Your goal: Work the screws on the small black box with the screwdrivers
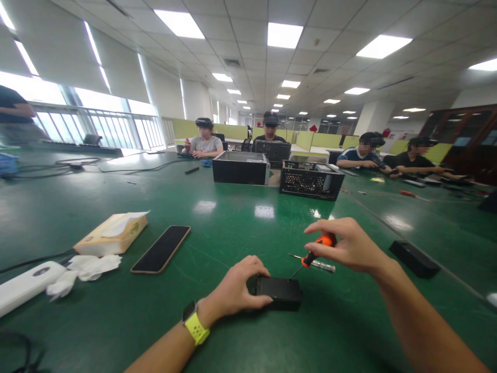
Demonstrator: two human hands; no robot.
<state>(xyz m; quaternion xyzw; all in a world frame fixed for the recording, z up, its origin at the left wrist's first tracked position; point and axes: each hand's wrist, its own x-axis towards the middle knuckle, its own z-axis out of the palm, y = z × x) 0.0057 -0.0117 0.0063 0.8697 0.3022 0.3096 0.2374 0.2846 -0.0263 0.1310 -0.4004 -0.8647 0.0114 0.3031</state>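
Observation:
A small black box [285,294] lies on the green table [217,217]. My left hand [243,287] grips its left end between thumb and fingers; a watch with a yellow-green strap [196,325] is on that wrist. My right hand [344,243] holds an orange and black screwdriver [312,254] by its handle, tilted, with the tip at the top face of the box near its far edge. Just behind the box lies a second, thin screwdriver with a clear handle [323,266].
At left are a phone [162,249], a tissue pack [112,233], crumpled tissues [87,268] and a white device [29,285]. Another black box [414,258] lies at right. Two computer cases [240,170] [310,180] stand farther back. Several people sit across the table.

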